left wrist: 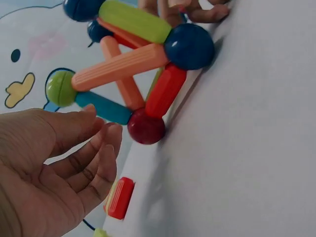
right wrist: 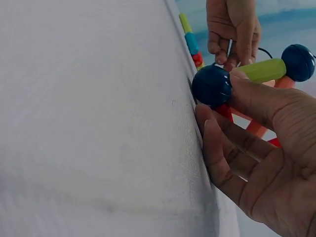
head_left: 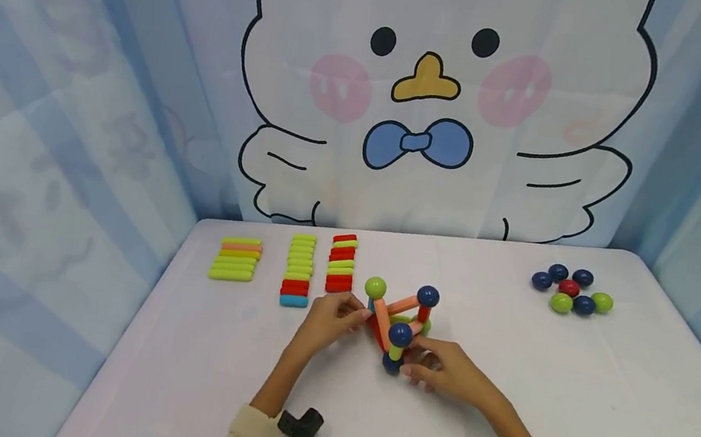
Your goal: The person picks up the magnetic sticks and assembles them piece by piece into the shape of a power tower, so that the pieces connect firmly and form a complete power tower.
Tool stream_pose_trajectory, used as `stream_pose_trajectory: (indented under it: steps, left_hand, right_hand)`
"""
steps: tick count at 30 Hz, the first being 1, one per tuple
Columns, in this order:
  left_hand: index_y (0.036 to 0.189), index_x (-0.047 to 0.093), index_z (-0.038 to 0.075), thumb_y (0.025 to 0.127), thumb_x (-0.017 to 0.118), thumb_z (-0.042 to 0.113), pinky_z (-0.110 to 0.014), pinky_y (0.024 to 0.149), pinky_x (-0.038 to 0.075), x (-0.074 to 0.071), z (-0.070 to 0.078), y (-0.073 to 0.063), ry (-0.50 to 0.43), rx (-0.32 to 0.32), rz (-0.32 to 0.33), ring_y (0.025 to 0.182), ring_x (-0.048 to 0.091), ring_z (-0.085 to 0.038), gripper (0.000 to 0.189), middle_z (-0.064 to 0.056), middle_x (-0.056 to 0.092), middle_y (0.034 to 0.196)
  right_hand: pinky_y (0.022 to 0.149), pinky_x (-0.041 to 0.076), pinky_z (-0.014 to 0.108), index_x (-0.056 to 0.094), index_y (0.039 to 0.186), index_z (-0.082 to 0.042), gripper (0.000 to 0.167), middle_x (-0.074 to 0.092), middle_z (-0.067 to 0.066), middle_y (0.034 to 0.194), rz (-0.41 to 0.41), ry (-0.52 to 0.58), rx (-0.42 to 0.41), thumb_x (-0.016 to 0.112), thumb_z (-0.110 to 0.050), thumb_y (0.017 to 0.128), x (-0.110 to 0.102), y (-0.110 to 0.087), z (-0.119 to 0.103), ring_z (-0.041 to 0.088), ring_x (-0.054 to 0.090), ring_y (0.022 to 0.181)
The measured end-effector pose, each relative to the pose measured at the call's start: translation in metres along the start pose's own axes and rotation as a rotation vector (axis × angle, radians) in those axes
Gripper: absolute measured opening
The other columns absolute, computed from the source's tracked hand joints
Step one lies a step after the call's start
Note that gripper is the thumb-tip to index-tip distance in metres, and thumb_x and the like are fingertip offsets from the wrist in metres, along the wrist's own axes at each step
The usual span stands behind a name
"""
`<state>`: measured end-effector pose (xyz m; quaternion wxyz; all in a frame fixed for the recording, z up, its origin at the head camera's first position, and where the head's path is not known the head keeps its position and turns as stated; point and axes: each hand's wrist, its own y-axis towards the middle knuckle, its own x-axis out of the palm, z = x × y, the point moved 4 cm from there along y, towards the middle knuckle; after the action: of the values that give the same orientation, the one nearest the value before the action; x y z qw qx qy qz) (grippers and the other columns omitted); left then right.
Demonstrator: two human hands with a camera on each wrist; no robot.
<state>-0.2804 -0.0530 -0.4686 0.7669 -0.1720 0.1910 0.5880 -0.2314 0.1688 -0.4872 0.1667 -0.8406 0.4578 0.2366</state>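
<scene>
A frame of magnetic building sticks and balls (head_left: 380, 321) stands on the table between the hands. Orange, red, teal and green sticks join navy, green and red balls into a prism shape. My left hand (left wrist: 64, 158) comes in from the left, its thumb and bent fingertips at the teal stick (left wrist: 104, 107) above the red ball (left wrist: 146, 127). With my right hand (right wrist: 266, 148) I hold the near lower navy ball (right wrist: 211, 86), thumb where it meets the upright green stick (right wrist: 261, 70) and fingers curled underneath. Part of the far side is hidden behind the sticks.
Three columns of loose sticks lie at the back left: mostly green and yellow (head_left: 235, 259), green with red and blue (head_left: 298, 269), and red with green (head_left: 341, 263). Loose navy, green and red balls (head_left: 568, 287) cluster at the back right. A printed curtain (head_left: 412, 182) hangs behind the table.
</scene>
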Motion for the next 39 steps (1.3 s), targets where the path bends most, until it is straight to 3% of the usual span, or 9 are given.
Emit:
stream_pose_trajectory:
  steps: [3, 6, 12, 15, 18, 24, 30, 34, 39]
  left_hand:
    - [0.101, 0.067, 0.013, 0.094, 0.066, 0.027, -0.026, 0.072, 0.056, -0.015, -0.005, 0.001, 0.013, -0.027, 0.059, 0.081, 0.066, -0.018, 0.016, -0.002, 0.070, 0.091]
    - [0.100, 0.067, 0.013, 0.094, 0.066, 0.021, -0.027, 0.074, 0.055, -0.033, -0.009, -0.001, 0.082, -0.034, 0.160, 0.083, 0.063, -0.016, 0.011, -0.001, 0.068, 0.092]
    - [0.102, 0.070, 0.007, 0.087, 0.073, 0.010, -0.037, 0.079, 0.054, -0.066, -0.018, -0.012, 0.467, -0.086, 0.379, 0.093, 0.056, -0.026, 0.015, -0.012, 0.063, 0.099]
    - [0.104, 0.071, 0.007, 0.085, 0.075, 0.010, -0.045, 0.082, 0.053, -0.074, -0.025, -0.017, 0.616, -0.143, 0.382, 0.100, 0.055, -0.032, 0.019, -0.017, 0.060, 0.106]
    - [0.106, 0.071, 0.009, 0.085, 0.076, 0.012, -0.048, 0.086, 0.053, -0.075, -0.032, -0.017, 0.659, -0.192, 0.318, 0.103, 0.054, -0.032, 0.022, -0.017, 0.059, 0.109]
    - [0.106, 0.067, 0.011, 0.082, 0.079, 0.015, -0.041, 0.088, 0.054, -0.071, -0.040, -0.009, 0.647, -0.222, 0.228, 0.098, 0.053, -0.026, 0.027, -0.012, 0.057, 0.103]
    - [0.098, 0.063, 0.009, 0.079, 0.081, 0.015, -0.033, 0.078, 0.053, -0.067, -0.043, -0.008, 0.592, -0.230, 0.144, 0.083, 0.054, -0.019, 0.027, -0.006, 0.060, 0.087]
    - [0.106, 0.067, 0.007, 0.084, 0.078, 0.018, -0.029, 0.074, 0.052, -0.062, -0.035, -0.006, 0.407, -0.142, 0.121, 0.082, 0.054, -0.017, 0.027, -0.004, 0.062, 0.086]
    - [0.116, 0.068, 0.008, 0.091, 0.070, 0.028, -0.030, 0.081, 0.054, -0.053, -0.005, -0.005, 0.078, 0.028, 0.165, 0.094, 0.060, -0.019, 0.033, -0.006, 0.068, 0.101]
  right_hand:
    - [0.059, 0.056, 0.025, 0.062, 0.118, -0.008, 0.035, 0.068, 0.008, 0.100, 0.017, -0.016, -0.009, 0.070, -0.028, 0.090, 0.000, 0.000, 0.000, 0.014, 0.063, 0.076]
    - [0.059, 0.055, 0.025, 0.062, 0.114, -0.009, 0.035, 0.067, 0.006, 0.096, 0.049, -0.044, -0.019, 0.072, -0.031, 0.088, 0.002, 0.000, -0.002, 0.013, 0.061, 0.074]
    - [0.062, 0.051, 0.021, 0.061, 0.106, -0.013, 0.038, 0.062, -0.005, 0.085, 0.111, -0.162, -0.022, 0.074, -0.043, 0.085, 0.010, 0.000, -0.005, 0.006, 0.055, 0.071]
    - [0.064, 0.051, 0.021, 0.062, 0.108, -0.011, 0.037, 0.062, -0.005, 0.085, 0.117, -0.173, -0.050, 0.073, -0.039, 0.086, 0.013, -0.001, -0.007, 0.005, 0.054, 0.072]
    - [0.066, 0.050, 0.020, 0.062, 0.110, -0.010, 0.036, 0.063, -0.005, 0.086, 0.122, -0.183, -0.061, 0.072, -0.037, 0.088, 0.014, -0.001, -0.008, 0.004, 0.054, 0.074]
    - [0.063, 0.047, 0.020, 0.062, 0.107, -0.010, 0.039, 0.062, -0.007, 0.083, 0.173, -0.219, 0.009, 0.072, -0.042, 0.086, 0.015, 0.000, -0.009, 0.004, 0.052, 0.071]
    - [0.062, 0.047, 0.020, 0.063, 0.108, -0.010, 0.037, 0.061, -0.007, 0.082, 0.165, -0.197, 0.014, 0.072, -0.039, 0.087, 0.016, -0.001, -0.011, 0.005, 0.052, 0.071]
    - [0.062, 0.047, 0.020, 0.064, 0.106, -0.012, 0.029, 0.063, -0.004, 0.085, 0.150, -0.170, -0.035, 0.072, -0.032, 0.088, 0.012, -0.002, -0.012, 0.005, 0.052, 0.072]
    - [0.063, 0.048, 0.020, 0.064, 0.105, -0.013, 0.026, 0.062, -0.002, 0.089, 0.119, -0.165, -0.074, 0.072, -0.031, 0.088, 0.009, -0.003, -0.013, 0.005, 0.052, 0.072]
